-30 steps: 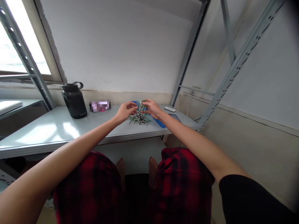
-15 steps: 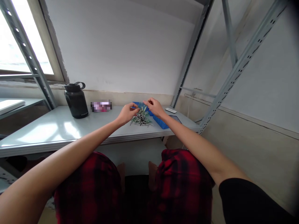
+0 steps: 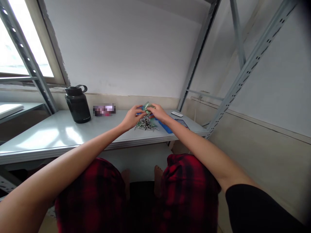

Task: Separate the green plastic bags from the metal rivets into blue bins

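Black bottle point(image 3: 78, 105) first, upright on the grey desk point(image 3: 107, 131), well left of my left fingers. Pink-and-dark pixelated item point(image 3: 104, 110) next, between the bottle and those fingers. My left hand point(image 3: 130, 119): thumb and index partly open, a gap showing between them, tips at the left side of a small clear, greenish bag point(image 3: 147, 106); can't tell from my feed whether they grip it. Bag is up off the desk, between both sets of fingers. Loose pile of thin metal pieces point(image 3: 145, 123) directly below the fingertips, on the desk, bits of green in it. My right hand point(image 3: 159, 113): fingers curled in, pinched on the bag's right side. Blue bin point(image 3: 166, 127) just right of the pile, below the right fingers, partly hidden by my wrist. Dark flat item point(image 3: 181, 123) right of that, partly behind my forearm. White oval item point(image 3: 177, 114) on the desk, farthest back, right of the right fingers.
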A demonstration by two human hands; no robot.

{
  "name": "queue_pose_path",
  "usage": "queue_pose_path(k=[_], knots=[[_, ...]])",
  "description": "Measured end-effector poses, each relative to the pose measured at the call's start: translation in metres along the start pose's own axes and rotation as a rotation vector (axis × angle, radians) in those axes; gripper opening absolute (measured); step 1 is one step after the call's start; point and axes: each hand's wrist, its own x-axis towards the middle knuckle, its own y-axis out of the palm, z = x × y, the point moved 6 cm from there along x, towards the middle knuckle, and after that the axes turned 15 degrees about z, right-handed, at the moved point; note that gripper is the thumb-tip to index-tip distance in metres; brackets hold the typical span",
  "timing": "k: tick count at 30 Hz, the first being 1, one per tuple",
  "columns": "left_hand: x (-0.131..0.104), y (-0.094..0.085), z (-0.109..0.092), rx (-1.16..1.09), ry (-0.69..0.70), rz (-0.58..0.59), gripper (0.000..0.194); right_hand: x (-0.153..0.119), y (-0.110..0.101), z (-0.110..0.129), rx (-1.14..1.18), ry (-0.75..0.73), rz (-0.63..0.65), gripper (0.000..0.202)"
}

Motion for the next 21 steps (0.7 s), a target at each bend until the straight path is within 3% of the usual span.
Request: queue_pose_path(k=[3,6,10,13,15,18,21], knots=[[-0.001,-0.001,-0.001,0.044,-0.003,0.003,0.024,-0.002,-0.038,0.0,-0.048,0.009,0.021,0.007],[-0.001,0.001,0.001,0.118,-0.02,0.064,0.027,-0.008,-0.084,-0.018,-0.071,0.101,0.045,0.006],[-0.004,0.018,0.004,0.241,-0.008,0.317,0.03,-0.019,-0.132,-0.069,-0.202,0.411,-0.044,0.008],[-0.009,0.031,0.004,0.353,0.018,0.489,0.032,-0.02,-0.139,-0.1,-0.398,0.63,0.071,0.006],[-0.012,0.036,0.005,0.4,0.005,0.553,0.033,-0.016,-0.142,-0.104,-0.612,0.69,0.114,0.01],[-0.014,0.04,0.009,0.473,-0.048,0.637,0.033,-0.006,-0.144,-0.091,-0.884,0.686,0.072,0.018],[-0.015,0.04,0.019,0.57,-0.124,0.679,0.031,0.008,-0.127,-0.067,-1.09,0.548,-0.002,0.026]])
